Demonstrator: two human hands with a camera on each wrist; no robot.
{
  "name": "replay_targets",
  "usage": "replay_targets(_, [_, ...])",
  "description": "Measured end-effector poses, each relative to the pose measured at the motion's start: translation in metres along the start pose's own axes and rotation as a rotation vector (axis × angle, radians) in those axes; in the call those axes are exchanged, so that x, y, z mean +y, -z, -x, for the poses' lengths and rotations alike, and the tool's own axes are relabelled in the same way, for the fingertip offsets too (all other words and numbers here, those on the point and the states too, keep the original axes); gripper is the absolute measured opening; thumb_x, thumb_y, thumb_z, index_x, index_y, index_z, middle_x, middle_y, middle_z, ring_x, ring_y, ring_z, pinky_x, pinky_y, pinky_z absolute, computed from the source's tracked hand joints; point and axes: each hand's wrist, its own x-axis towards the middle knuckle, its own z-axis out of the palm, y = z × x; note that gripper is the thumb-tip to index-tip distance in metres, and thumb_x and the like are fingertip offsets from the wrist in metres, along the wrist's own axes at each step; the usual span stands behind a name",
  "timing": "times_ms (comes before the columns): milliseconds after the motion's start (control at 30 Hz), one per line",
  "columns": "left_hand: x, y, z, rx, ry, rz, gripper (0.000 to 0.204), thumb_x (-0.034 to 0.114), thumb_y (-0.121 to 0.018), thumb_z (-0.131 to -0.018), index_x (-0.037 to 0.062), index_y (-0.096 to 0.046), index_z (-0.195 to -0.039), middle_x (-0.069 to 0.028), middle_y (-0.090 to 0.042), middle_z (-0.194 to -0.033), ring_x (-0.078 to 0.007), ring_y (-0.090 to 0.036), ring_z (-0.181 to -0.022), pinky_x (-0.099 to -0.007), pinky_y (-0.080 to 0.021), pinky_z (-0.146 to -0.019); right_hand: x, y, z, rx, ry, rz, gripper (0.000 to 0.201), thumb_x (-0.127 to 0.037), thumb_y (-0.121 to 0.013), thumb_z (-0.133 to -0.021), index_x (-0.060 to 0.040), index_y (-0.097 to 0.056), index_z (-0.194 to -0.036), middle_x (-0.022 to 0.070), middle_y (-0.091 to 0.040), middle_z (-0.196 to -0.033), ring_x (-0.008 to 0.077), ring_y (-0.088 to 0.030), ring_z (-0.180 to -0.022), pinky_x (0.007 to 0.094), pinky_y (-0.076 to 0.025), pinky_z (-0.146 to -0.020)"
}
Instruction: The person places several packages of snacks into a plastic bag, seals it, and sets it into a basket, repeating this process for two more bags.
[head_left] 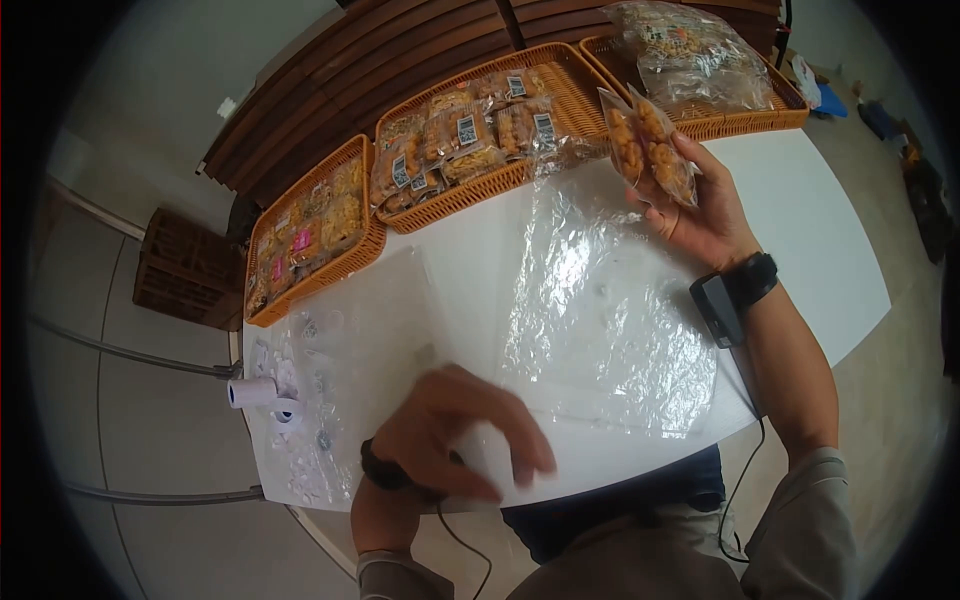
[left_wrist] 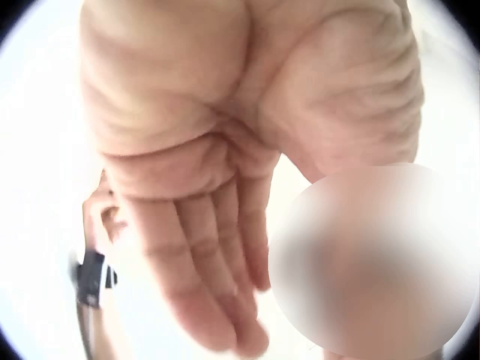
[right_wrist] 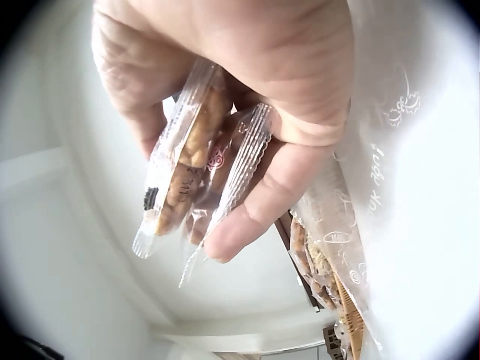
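Snack packets (head_left: 650, 145) pinched between right hand (head_left: 700, 215) fingers (right_wrist: 255, 210).

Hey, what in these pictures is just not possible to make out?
- Printing on the snack packets in the right hand: too small and blurred, both head and right wrist views.
- What lies under the left hand: hidden by the hand in the head view.
- Lower right of the left wrist view: blurred patch.
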Motion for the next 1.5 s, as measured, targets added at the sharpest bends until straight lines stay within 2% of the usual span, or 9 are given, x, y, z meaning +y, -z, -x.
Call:
replay_targets(100, [-0.001, 0.003, -0.010, 0.373, -0.118, -0.940, 0.042, 0.008, -0.086, -0.069, 0.0048, -0.070, -0.108, -0.0138, -0.068, -0.116, -0.0270, -0.066, -0.107, -0.0376, -0.054, -0.089, 0.001, -0.001, 0.000, 0.012, -0.010, 0.012, 0.060, -0.033, -0.060, -0.097, 0.0013, -0.037, -0.141, 0.0262, -0.057, -0.124, 0.0399, -0.067, -0.103, 0.0392, -0.067, -0.067])
replay_targets(233, [-0.018, 0.006, -0.019, 0.492, -0.012, -1.214, 0.049, 0.008, -0.082, -0.070, 0.0085, -0.068, -0.117, -0.0165, -0.048, -0.145, -0.0279, -0.054, -0.125, -0.0384, -0.052, -0.091, 0.001, -0.003, 0.001, 0.028, -0.018, 0.055, 0.060, -0.032, -0.059, -0.097, 0.0018, -0.037, -0.141, 0.0264, -0.056, -0.125, 0.0407, -0.067, -0.103, 0.0393, -0.067, -0.067])
replay_targets(367, [-0.028, 0.005, -0.020, 0.759, 0.155, -1.019, 0.035, 0.005, -0.070, -0.085, 0.0061, -0.068, -0.121, -0.0166, -0.052, -0.141, -0.0184, -0.064, -0.105, -0.0252, -0.056, -0.074, 0.000, -0.002, 0.002, 0.019, -0.005, 0.060, 0.060, -0.033, -0.060, -0.097, 0.0016, -0.037, -0.141, 0.0272, -0.055, -0.126, 0.0409, -0.066, -0.103, 0.0390, -0.067, -0.067])
replay_targets(467, [-0.032, 0.016, -0.011, 0.695, 0.311, -0.807, 0.030, 0.003, -0.067, -0.089, 0.0040, -0.069, -0.118, -0.0163, -0.056, -0.135, -0.0130, -0.065, -0.088, -0.0239, -0.055, -0.065, 0.000, -0.002, 0.002, 0.031, 0.004, 0.061, 0.061, -0.033, -0.060, -0.096, 0.0013, -0.037, -0.141, 0.0274, -0.055, -0.125, 0.0410, -0.066, -0.105, 0.0388, -0.067, -0.067])
replay_targets(700, [-0.013, 0.011, -0.010, 0.654, 0.586, -0.656, 0.018, 0.004, -0.067, -0.091, -0.0066, -0.070, -0.105, -0.0070, -0.067, -0.065, -0.0082, -0.059, -0.051, -0.0203, -0.047, -0.048, -0.001, -0.002, 0.001, 0.009, 0.005, 0.066, 0.061, -0.035, -0.060, -0.096, 0.0017, -0.037, -0.141, 0.0270, -0.055, -0.124, 0.0404, -0.067, -0.103, 0.0382, -0.068, -0.068])
replay_targets(1000, [0.008, 0.011, -0.004, 0.837, 0.772, -0.756, 0.017, 0.011, -0.075, -0.085, -0.0015, -0.071, -0.096, -0.0039, -0.064, -0.061, -0.0078, -0.057, -0.046, -0.0219, -0.047, -0.046, 0.000, -0.004, 0.000, 0.005, 0.020, 0.081, 0.062, -0.033, -0.059, -0.096, 0.0026, -0.034, -0.141, 0.0270, -0.056, -0.123, 0.0389, -0.069, -0.100, 0.0367, -0.068, -0.066])
replay_targets(1100, [0.000, 0.020, 0.004, 0.721, 0.521, -1.210, 0.019, 0.011, -0.077, -0.082, 0.0011, -0.070, -0.097, -0.0001, -0.062, -0.062, -0.0059, -0.054, -0.047, -0.0210, -0.046, -0.050, 0.003, -0.013, 0.001, 0.045, 0.047, 0.131, 0.064, -0.035, -0.058, -0.096, 0.0043, -0.035, -0.140, 0.0254, -0.057, -0.121, 0.0335, -0.070, -0.094, 0.0330, -0.067, -0.061])
replay_targets(1300, [-0.023, 0.026, -0.001, 0.945, 0.228, -1.160, 0.042, 0.012, -0.080, -0.080, 0.0008, -0.065, -0.118, -0.0018, -0.064, -0.068, -0.0058, -0.056, -0.055, -0.0202, -0.046, -0.051, 0.004, -0.017, 0.003, 0.097, 0.056, 0.155, 0.064, -0.036, -0.058, -0.096, 0.0047, -0.036, -0.140, 0.0248, -0.057, -0.120, 0.0311, -0.071, -0.090, 0.0319, -0.067, -0.058])
replay_targets(1500, [-0.022, 0.028, -0.004, 1.044, 0.444, -0.978, 0.052, 0.010, -0.075, -0.083, -0.0021, -0.055, -0.130, -0.0056, -0.067, -0.071, -0.0073, -0.060, -0.054, -0.0213, -0.045, -0.045, 0.000, -0.008, 0.001, 0.028, 0.023, 0.102, 0.063, -0.034, -0.060, -0.096, 0.0014, -0.034, -0.142, 0.0270, -0.057, -0.124, 0.0396, -0.068, -0.100, 0.0366, -0.068, -0.066])
